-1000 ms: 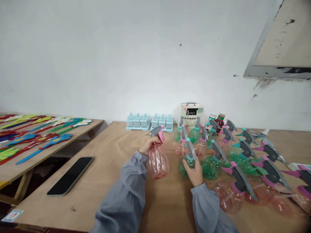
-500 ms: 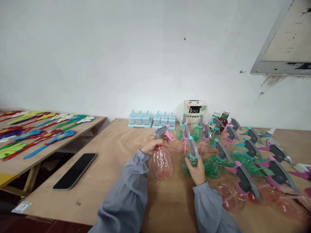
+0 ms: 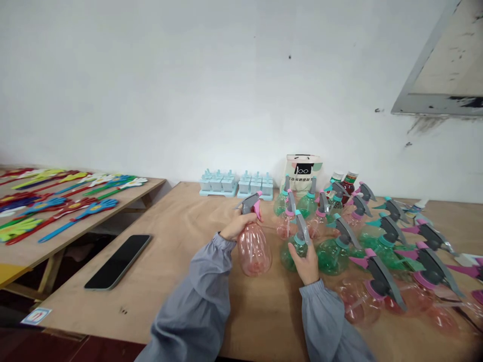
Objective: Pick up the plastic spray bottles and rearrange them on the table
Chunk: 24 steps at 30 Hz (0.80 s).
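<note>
The left hand [image 3: 234, 227] grips the pink spray bottle [image 3: 254, 254] at its neck, over the middle of the bench [image 3: 188, 226]; base contact cannot be confirmed. The right hand [image 3: 307, 262] grips the green spray bottle [image 3: 302, 229], near and to the right. Compared with half a second ago, the pink trigger [image 3: 257, 209] sits closer to the neck, suggesting a squeeze; both grips remain closed.

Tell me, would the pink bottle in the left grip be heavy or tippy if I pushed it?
The pink bottle is probably light: its see-through body shows no obvious liquid. It might tip if pushed, since a chunky spray head sits up top. Its shiny sides could feel slippery.
</note>
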Available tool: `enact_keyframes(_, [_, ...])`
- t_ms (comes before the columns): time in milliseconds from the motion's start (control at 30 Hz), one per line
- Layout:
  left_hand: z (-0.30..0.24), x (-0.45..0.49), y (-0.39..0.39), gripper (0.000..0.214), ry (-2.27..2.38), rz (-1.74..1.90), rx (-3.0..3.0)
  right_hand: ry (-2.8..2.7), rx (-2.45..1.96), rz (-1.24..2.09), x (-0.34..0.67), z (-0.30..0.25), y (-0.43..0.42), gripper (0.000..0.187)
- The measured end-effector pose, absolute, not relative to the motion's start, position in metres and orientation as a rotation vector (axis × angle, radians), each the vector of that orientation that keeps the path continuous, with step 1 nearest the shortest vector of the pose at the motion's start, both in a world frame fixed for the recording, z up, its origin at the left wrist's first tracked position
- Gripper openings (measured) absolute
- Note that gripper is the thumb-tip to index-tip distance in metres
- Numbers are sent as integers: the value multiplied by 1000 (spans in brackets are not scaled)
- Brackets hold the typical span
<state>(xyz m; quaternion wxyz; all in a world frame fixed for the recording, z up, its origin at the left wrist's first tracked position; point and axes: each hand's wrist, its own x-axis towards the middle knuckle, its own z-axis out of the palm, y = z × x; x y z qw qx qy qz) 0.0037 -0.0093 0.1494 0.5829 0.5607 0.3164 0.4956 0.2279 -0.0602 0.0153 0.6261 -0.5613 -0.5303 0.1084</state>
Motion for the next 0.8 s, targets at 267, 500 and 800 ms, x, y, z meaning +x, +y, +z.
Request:
enact_keyframes(267, [159, 5, -15, 18, 771, 1272, 1468, -1221, -1284, 250, 227, 19, -62, 53])
enact_keyframes(500, [151, -5, -12, 19, 801, 1168, 1520, -1210, -1288, 262, 227, 18, -61, 54])
enact_keyframes(800, [118, -63, -22, 65, 1244, 1339, 1903, -1216, -1320, 249, 227, 16, -60, 60])
